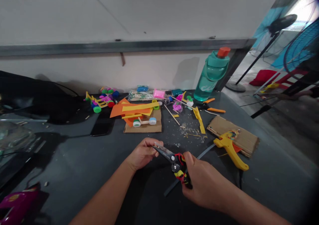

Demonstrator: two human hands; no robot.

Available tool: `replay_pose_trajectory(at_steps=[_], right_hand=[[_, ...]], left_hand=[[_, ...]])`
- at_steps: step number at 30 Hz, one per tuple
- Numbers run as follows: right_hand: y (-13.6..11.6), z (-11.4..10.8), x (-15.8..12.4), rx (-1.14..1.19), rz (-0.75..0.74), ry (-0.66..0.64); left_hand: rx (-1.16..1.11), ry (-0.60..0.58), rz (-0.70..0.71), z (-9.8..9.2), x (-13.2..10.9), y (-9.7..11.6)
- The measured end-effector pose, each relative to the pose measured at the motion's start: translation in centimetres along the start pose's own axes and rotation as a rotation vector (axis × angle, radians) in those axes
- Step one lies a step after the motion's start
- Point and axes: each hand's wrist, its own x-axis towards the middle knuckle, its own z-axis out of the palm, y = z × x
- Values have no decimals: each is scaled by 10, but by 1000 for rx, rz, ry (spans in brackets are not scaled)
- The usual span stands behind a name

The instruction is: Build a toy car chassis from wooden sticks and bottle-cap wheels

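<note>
My right hand [203,180] is wrapped round the handles of a pair of long-nose pliers [171,158] with black, red and yellow grips. Their dark pointed jaws reach left to the fingertips of my left hand [147,152]. That hand is closed in a pinch, and a small piece in it is mostly hidden by the fingers. A grey strip [171,187] lies on the table under the pliers. To the right, a yellow glue gun [233,150] rests partly on a piece of cardboard [245,135].
Orange and yellow sheets [119,109] and bottle caps on a stick [146,121] lie on cardboard beyond my hands. A teal bottle [211,74] stands at the back right near orange-handled cutters [215,110]. A phone [102,123] and a magenta glue gun [18,203] are leftward.
</note>
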Motion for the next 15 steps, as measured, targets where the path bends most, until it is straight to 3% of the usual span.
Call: replay_pose_trajectory(at_steps=[15], right_hand=[[2,-1,-4,-65,-1,-62]], left_hand=[[12,15,-17,-1,0,-3]])
